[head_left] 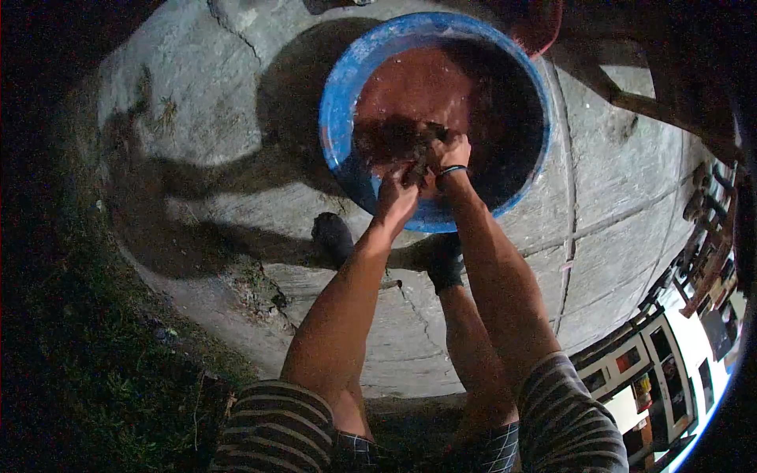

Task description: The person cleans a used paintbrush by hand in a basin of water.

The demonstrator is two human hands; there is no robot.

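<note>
A round blue tub (335, 118) stands on the concrete, with reddish-brown liquid (414, 83) inside. Over its near half, my left hand (397, 195) and my right hand (451, 154) are close together, fingers closed around a dark, wet-looking lump (421, 158). The lump stretches between both hands; its kind is too dark to make out. My right wrist wears a dark band (453, 169). Shadow covers the right part of the tub's inside.
My feet in dark footwear (333, 236) are by the tub's near side. Cracked concrete (505, 315) lies all around, with grass (118, 394) at lower left. A wooden beam (670, 114) crosses at upper right, near a red object (544, 31). A lit building front (662, 378) is at lower right.
</note>
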